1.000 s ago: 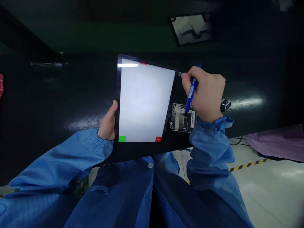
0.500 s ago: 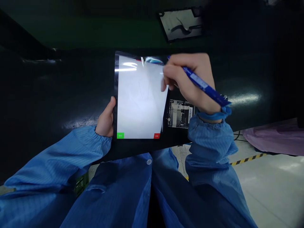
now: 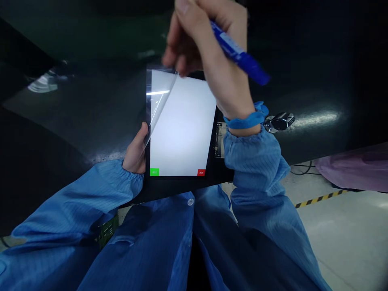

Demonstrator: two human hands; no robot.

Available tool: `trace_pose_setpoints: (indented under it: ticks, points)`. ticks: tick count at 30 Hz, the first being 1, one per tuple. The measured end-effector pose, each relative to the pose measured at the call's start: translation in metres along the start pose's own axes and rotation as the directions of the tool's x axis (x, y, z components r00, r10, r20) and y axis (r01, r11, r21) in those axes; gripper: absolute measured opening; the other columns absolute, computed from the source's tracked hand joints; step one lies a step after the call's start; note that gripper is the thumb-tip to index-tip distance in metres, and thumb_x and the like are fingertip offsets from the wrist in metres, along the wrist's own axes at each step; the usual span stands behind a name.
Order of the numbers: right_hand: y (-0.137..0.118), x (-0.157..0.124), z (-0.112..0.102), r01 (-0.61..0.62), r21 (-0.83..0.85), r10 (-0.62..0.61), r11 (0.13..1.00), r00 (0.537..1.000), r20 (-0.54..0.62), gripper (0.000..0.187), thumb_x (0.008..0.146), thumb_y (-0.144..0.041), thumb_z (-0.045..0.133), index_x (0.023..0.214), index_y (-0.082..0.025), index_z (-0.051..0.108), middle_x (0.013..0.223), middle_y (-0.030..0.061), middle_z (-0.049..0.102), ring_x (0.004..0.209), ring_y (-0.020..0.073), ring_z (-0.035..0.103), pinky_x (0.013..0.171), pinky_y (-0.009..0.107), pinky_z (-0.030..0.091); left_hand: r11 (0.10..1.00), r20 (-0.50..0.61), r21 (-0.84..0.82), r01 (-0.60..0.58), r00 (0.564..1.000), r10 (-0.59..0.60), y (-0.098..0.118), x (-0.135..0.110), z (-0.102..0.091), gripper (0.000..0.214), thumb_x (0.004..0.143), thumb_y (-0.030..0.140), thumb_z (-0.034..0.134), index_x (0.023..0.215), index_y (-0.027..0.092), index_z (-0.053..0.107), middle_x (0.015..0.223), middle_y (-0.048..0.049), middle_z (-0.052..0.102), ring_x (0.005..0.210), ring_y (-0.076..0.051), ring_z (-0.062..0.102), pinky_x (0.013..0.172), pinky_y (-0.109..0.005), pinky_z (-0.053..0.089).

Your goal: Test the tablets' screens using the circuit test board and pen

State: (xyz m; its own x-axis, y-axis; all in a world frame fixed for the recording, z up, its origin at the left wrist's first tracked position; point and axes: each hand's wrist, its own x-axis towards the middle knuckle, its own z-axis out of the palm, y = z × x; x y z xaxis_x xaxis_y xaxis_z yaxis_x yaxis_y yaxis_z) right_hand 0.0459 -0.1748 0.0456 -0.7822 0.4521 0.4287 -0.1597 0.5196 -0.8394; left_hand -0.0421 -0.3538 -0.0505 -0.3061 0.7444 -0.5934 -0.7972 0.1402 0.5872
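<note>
A tablet (image 3: 182, 133) with a lit white screen lies before me, a green box in its lower left corner and a red one in its lower right. My left hand (image 3: 135, 151) grips its left edge, thumb on top. Clear protective film (image 3: 158, 108) is lifted off most of the screen, its fold running slantwise across the left side. My right hand (image 3: 212, 48) is closed above the tablet's top edge, pinching the film. Tucked in that same hand is a blue marker (image 3: 239, 52). The pinching fingertips are blurred.
Beside the tablet's right edge, a circuit assembly (image 3: 220, 139) shows partly behind my right wrist. A shiny metal object (image 3: 280, 121) lies on the dark table (image 3: 318, 93). Pink cloth (image 3: 351, 171) hangs at the right. Below are striped floor tape (image 3: 321, 199) and a green crate (image 3: 109, 231).
My right hand has moved up and left from the tablet's upper right corner, drawing the film back across the screen. My left hand has barely moved.
</note>
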Motion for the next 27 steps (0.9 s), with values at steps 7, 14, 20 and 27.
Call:
trace_pose_setpoints:
  ticks: [7,14,20,27]
  points:
    - [-0.002,-0.045,-0.06,-0.203,-0.432,0.105,0.879,0.965,-0.24,0.033,0.1,-0.026,0.053,0.067,-0.022,0.056,0.06,-0.0033,0.053,0.056,0.0118,0.058,0.062,0.026,0.046,1.0,-0.156,-0.02,-0.008,0.988,0.005,0.007,-0.004,0.012,0.041,0.106,0.04,0.039,0.119,0.017,0.07,0.105,0.0033,0.078,0.125,-0.023,0.062,0.104,-0.028,0.052]
    - [-0.019,-0.117,-0.064,-0.374,-0.591,0.166,0.715,0.911,-0.377,0.03,0.099,-0.037,0.056,0.072,-0.025,0.06,0.064,-0.0014,0.061,0.058,0.0167,0.058,0.061,0.032,0.043,0.996,-0.178,-0.03,0.083,0.98,-0.087,0.015,-0.005,0.011,0.045,0.104,0.049,0.039,0.124,0.02,0.067,0.107,0.0021,0.078,0.119,-0.028,0.066,0.101,-0.04,0.056]
    - [0.01,-0.207,-0.069,-0.548,-0.514,0.382,0.66,0.834,-0.399,0.028,0.095,-0.037,0.056,0.12,-0.027,0.062,0.118,0.006,0.072,0.097,0.0271,0.072,0.088,0.043,0.058,0.989,-0.32,0.058,0.136,0.941,-0.111,0.031,-0.002,0.005,0.04,0.101,0.047,0.046,0.131,0.026,0.062,0.101,0.0058,0.079,0.109,-0.029,0.07,0.096,-0.042,0.061]
    - [0.033,-0.249,-0.025,-0.601,-0.51,0.384,0.616,0.794,-0.472,0.053,0.1,-0.035,0.045,0.15,-0.017,0.04,0.145,0.0149,0.055,0.136,0.0301,0.051,0.115,0.052,0.045,0.962,-0.381,0.263,0.075,0.924,0.032,0.038,-0.002,-0.011,0.039,0.103,0.024,0.039,0.135,0.018,0.06,0.096,-0.0052,0.079,0.075,-0.023,0.077,0.077,-0.04,0.066]
